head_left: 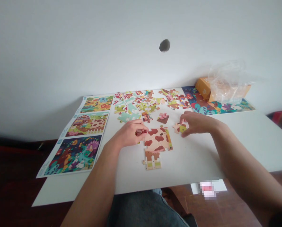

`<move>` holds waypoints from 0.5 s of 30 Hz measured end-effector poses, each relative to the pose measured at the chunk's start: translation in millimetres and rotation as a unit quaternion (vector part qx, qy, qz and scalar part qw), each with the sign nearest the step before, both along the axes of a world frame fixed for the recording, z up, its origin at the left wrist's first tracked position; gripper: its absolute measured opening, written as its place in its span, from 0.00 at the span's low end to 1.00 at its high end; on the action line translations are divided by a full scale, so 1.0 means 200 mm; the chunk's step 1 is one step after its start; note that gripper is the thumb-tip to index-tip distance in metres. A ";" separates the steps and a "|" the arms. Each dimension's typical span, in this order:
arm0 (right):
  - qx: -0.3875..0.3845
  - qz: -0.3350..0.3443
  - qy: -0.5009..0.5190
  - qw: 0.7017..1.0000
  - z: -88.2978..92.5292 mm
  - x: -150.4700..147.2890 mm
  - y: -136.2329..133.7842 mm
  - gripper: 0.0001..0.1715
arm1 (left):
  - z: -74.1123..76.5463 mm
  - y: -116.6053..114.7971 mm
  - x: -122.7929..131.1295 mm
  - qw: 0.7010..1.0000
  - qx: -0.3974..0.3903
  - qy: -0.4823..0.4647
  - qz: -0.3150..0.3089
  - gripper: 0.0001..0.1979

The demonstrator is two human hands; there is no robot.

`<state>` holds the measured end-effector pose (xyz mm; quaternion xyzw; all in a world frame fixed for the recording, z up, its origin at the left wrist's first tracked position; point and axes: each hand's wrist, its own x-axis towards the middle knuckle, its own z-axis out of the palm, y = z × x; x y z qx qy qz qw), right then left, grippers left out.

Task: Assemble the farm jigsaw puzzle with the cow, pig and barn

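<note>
Several joined jigsaw pieces [157, 140] with brown-patched cow markings lie flat on the white table. Below them, and touching, is a joined part with a white fence [153, 163]. At the upper left edge of this section, my left hand [129, 134] is closed, its thumb and fingers pinching a dark reddish puzzle piece [139, 132] that is partly hidden. Right of the section, my right hand [195, 123] curls its thumb and fingers around a pink and green puzzle piece [181, 128]. A single piece with a pink pig [163, 118] lies between the hands, farther back.
Loose jigsaw pieces [131, 108] are scattered at the back. On the left lies a sheet with three printed pictures [87, 124]. At the back right, an orange box [203, 88] and a clear plastic bag [228, 85] rest on a dark forest picture [202, 108], near the wall.
</note>
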<state>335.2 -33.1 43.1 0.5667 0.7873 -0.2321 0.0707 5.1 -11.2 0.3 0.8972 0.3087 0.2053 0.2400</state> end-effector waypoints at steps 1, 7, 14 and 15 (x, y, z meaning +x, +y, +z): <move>0.003 0.009 0.009 1.000 0.00 -0.01 0.00 0.27 | 0.00 0.00 0.00 1.000 -0.008 0.008 -0.005 0.09; 0.027 -0.006 0.041 0.999 -0.02 -0.02 0.01 0.31 | 0.00 -0.01 0.02 0.999 -0.022 0.026 -0.035 0.09; 0.029 -0.024 0.001 0.999 -0.07 0.02 0.05 0.31 | 0.00 -0.02 0.05 0.999 -0.026 0.006 -0.047 0.09; 0.031 -0.019 -0.002 0.999 -0.08 0.03 0.05 0.30 | 0.01 -0.03 0.05 0.999 -0.025 0.004 -0.044 0.09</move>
